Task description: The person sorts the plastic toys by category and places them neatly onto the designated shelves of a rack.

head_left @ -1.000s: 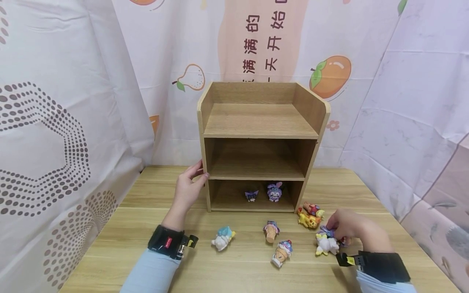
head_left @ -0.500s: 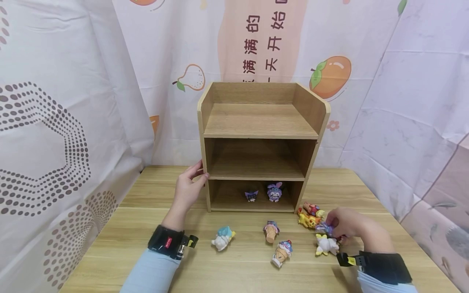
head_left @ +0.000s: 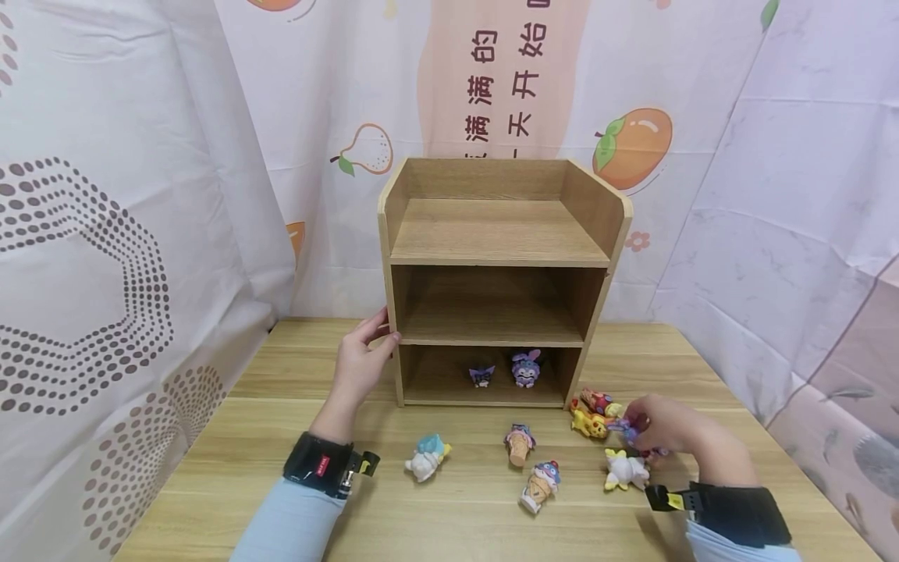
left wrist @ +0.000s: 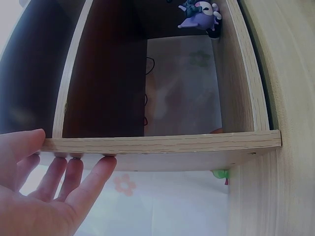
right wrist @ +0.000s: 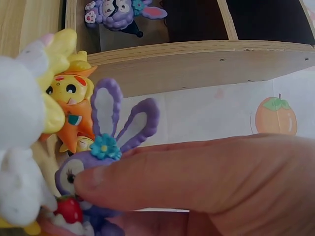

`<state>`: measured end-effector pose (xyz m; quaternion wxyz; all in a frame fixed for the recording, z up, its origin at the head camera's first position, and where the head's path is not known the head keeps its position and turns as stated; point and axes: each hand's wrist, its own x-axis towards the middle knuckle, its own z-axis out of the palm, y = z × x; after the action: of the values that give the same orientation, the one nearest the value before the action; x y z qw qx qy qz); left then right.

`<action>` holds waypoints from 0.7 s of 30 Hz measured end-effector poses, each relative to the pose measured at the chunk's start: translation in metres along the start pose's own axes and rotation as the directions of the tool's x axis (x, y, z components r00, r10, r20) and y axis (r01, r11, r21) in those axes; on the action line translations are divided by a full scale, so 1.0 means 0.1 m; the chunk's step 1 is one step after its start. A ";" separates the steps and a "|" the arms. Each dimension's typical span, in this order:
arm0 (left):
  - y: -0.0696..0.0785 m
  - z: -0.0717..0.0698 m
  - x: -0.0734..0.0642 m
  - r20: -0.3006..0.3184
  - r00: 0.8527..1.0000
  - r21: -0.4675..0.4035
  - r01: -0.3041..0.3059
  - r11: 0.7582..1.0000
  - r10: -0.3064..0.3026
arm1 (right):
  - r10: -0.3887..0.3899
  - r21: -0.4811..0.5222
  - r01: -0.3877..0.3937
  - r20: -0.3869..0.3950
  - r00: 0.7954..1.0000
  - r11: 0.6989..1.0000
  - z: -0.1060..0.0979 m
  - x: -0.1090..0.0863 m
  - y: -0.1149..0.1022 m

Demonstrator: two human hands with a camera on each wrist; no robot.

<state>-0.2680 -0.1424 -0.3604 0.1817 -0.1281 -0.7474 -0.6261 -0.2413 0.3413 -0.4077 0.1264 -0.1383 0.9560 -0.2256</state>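
My left hand [head_left: 361,363] grips the left side panel of the small wooden shelf [head_left: 499,230]. In the left wrist view its thumb is at the panel's edge and the fingers lie along the outer face. To the right of the shelf, my right hand [head_left: 674,429] pinches a purple rabbit figurine [right wrist: 88,160] with long ears and a blue flower. A white and yellow figurine [head_left: 625,470] lies just in front of that hand. Behind the rabbit are a yellow figurine in orange [right wrist: 74,110] and a red figurine [head_left: 598,401], close together.
Two purple figurines, a small dark one [head_left: 481,376] and a larger eared one [head_left: 526,369], stand in the bottom compartment. On the table [head_left: 281,468] lie a blue-and-white figurine [head_left: 428,457] and two ice-cream-cone figurines, one farther back [head_left: 520,445] and one nearer [head_left: 540,486].
My right hand has shifted the rabbit figurine slightly away from the white and yellow one, toward the yellow figurine, and tilted it. The left hand stays on the shelf.
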 end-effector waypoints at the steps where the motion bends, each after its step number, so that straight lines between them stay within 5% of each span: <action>1: 0.00 0.00 0.00 0.001 1.000 0.002 0.000 1.000 0.000 | -0.009 -0.015 0.009 -0.005 1.000 1.000 -0.01 0.00 0.00; 12: -0.36 0.01 0.12 -0.009 1.000 -0.002 0.004 1.000 -0.004 | -0.039 -0.051 0.036 -0.068 0.997 0.998 -0.07 -0.03 -0.06; 21: -0.41 0.00 0.12 -0.020 0.999 -0.016 -0.031 0.999 0.031 | -0.120 -0.069 0.111 -0.130 0.984 0.991 -0.11 -0.06 -0.13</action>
<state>-0.2962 -0.1505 -0.3913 0.1975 -0.1349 -0.7385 -0.6304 -0.2365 0.3366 -0.3909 0.0445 -0.1820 0.9592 -0.2120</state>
